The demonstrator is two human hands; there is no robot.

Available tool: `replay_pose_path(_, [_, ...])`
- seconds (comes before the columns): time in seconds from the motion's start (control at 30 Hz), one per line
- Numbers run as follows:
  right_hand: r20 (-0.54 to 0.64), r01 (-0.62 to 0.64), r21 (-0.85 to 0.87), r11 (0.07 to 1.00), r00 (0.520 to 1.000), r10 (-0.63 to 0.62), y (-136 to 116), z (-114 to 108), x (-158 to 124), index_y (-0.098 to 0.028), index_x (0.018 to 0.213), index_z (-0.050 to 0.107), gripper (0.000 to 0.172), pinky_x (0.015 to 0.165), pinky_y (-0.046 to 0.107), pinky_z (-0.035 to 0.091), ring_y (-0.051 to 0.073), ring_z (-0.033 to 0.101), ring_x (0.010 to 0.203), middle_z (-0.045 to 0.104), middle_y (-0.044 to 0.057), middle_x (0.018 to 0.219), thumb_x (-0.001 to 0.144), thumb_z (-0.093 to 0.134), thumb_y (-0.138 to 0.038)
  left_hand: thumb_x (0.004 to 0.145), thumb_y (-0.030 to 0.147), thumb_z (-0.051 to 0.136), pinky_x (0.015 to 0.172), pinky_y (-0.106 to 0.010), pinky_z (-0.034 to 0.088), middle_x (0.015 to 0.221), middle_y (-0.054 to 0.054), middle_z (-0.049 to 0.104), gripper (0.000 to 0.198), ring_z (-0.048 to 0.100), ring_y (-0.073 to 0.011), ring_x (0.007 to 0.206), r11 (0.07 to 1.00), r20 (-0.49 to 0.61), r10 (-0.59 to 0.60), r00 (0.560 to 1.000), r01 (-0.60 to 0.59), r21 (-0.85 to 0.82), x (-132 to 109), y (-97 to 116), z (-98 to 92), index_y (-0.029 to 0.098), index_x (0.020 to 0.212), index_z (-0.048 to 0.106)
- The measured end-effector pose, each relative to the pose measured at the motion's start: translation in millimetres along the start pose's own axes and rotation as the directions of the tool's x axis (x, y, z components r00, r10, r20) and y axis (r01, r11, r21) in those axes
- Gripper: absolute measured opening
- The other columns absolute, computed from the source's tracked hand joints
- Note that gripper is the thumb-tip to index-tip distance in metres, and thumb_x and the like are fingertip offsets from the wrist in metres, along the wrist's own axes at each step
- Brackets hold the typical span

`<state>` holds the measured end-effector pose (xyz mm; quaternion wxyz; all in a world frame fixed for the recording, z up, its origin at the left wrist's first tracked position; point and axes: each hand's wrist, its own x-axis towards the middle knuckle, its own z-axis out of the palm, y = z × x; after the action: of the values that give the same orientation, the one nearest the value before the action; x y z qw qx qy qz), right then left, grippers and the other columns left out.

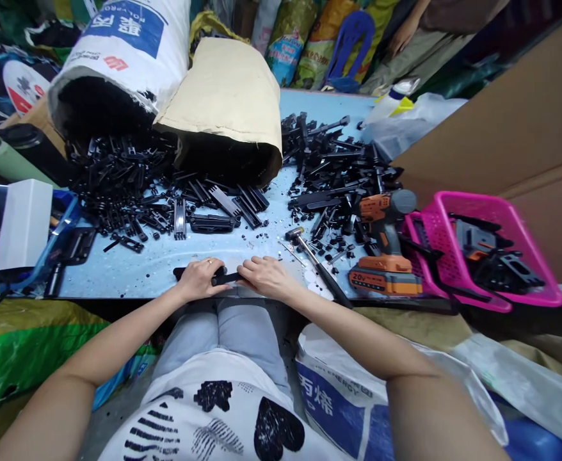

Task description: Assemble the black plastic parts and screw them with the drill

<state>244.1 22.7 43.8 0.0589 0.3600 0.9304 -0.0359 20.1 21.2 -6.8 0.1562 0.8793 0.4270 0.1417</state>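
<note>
Near the front edge of the light blue table (132, 272), both hands are closed on one slim black plastic part (227, 278). My left hand (201, 279) grips its left side, and a dark end sticks out beyond the fingers. My right hand (267, 278) pinches the right end. The fingers cover much of the part, so its full shape is hidden. Just right of my right hand lies a hammer (320, 266) with a dark handle. An orange and black cordless drill (384, 246) stands upright on its battery farther right. Small black pieces surround the hammer head.
Black plastic parts spill from a white sack (166, 38) and a beige sack (233, 89). More parts (329, 160) are heaped at back right. A pink basket (506, 208) stands right, beside a cardboard wall (516, 128). A blue tray (67, 214) sits left. Another person's hand (403, 35) shows behind.
</note>
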Motion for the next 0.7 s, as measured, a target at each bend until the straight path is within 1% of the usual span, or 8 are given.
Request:
replay_pose_path(0.17, [-0.062,0.042,0.105,0.994,0.997,-0.036,19,27,-4,-0.016,0.1,0.059,0.043,0.069,0.028,0.033,0.018,0.051,0.087,0.059,0.009,0.095,0.095,0.032,-0.05,0.079,0.063,0.052,0.081,-0.034,0.044,0.102,-0.01,0.06,0.055,0.056,-0.025,0.099,1.0,0.09,0.0,0.996,0.002,-0.023,14,8,-3.6,0.018,0.111,0.054])
replay_pose_path(0.27, [-0.133,0.022,0.159,0.987,0.991,0.0,31,47,-12,-0.017,0.102,0.061,0.043,0.074,0.029,0.035,0.019,0.052,0.091,0.059,0.009,0.097,0.094,0.036,-0.051,0.091,0.043,0.041,0.09,-0.037,0.04,0.114,-0.013,0.057,0.041,0.05,-0.0255,0.109,0.993,0.007,-0.119,0.993,0.119,0.027,49,-6,-18.6,0.016,0.119,0.052])
replay_pose_path(0.3, [-0.147,0.016,0.168,0.986,0.989,0.009,33,53,-15,-0.017,0.103,0.061,0.043,0.075,0.03,0.035,0.019,0.052,0.091,0.06,0.009,0.097,0.093,0.037,-0.052,0.093,0.034,0.036,0.089,-0.038,0.04,0.113,-0.014,0.058,0.037,0.049,-0.026,0.108,0.971,-0.051,-0.226,0.973,0.23,0.064,65,-16,-25.5,0.013,0.118,0.054])
replay_pose_path(0.37, [-0.154,0.009,0.189,0.982,0.988,0.021,34,61,-22,-0.017,0.105,0.061,0.043,0.076,0.03,0.036,0.019,0.053,0.091,0.06,0.009,0.097,0.093,0.038,-0.052,0.092,0.021,0.031,0.085,-0.039,0.041,0.108,-0.019,0.059,0.036,0.049,-0.0292,0.107,0.871,-0.16,-0.446,0.881,0.468,0.151,99,-43,-39.3,0.007,0.109,0.06])
replay_pose_path(0.43, [-0.145,-0.004,0.216,0.976,0.989,0.037,32,65,-27,-0.017,0.106,0.06,0.043,0.077,0.03,0.036,0.018,0.053,0.091,0.06,0.009,0.097,0.093,0.038,-0.051,0.087,0.014,0.037,0.084,-0.04,0.041,0.111,-0.023,0.058,0.033,0.046,-0.0323,0.11,0.769,-0.172,-0.577,0.798,0.602,0.215,129,-72,-49.1,0.002,0.104,0.063])
replay_pose_path(0.5, [-0.131,-0.017,0.239,0.971,0.99,0.049,30,65,-30,-0.017,0.105,0.061,0.043,0.079,0.03,0.037,0.018,0.053,0.09,0.06,0.009,0.095,0.093,0.039,-0.051,0.082,0.011,0.044,0.082,-0.04,0.041,0.111,-0.025,0.058,0.03,0.046,-0.0339,0.109,0.717,-0.13,-0.644,0.754,0.654,0.241,152,-94,-52.3,0.001,0.101,0.065])
replay_pose_path(0.6, [-0.138,-0.07,0.265,0.962,0.984,0.11,37,58,-26,-0.018,0.107,0.06,0.042,0.082,0.031,0.039,0.019,0.053,0.094,0.061,0.009,0.099,0.093,0.039,-0.051,0.08,0.008,0.046,0.082,-0.043,0.04,0.102,-0.026,0.062,0.027,0.047,-0.0351,0.107,0.718,-0.077,-0.653,0.754,0.648,0.253,166,-110,-47.3,0.0,0.095,0.067])
replay_pose_path(0.7, [-0.201,-0.273,0.271,0.923,0.922,0.332,64,49,-10,-0.016,0.115,0.056,0.039,0.086,0.033,0.039,0.022,0.051,0.101,0.06,0.011,0.107,0.096,0.035,-0.042,0.081,0.006,0.042,0.087,-0.047,0.036,0.104,-0.026,0.062,0.029,0.048,-0.0345,0.108,0.746,-0.049,-0.618,0.785,0.605,0.281,163,-111,-41.6,0.001,0.095,0.067])
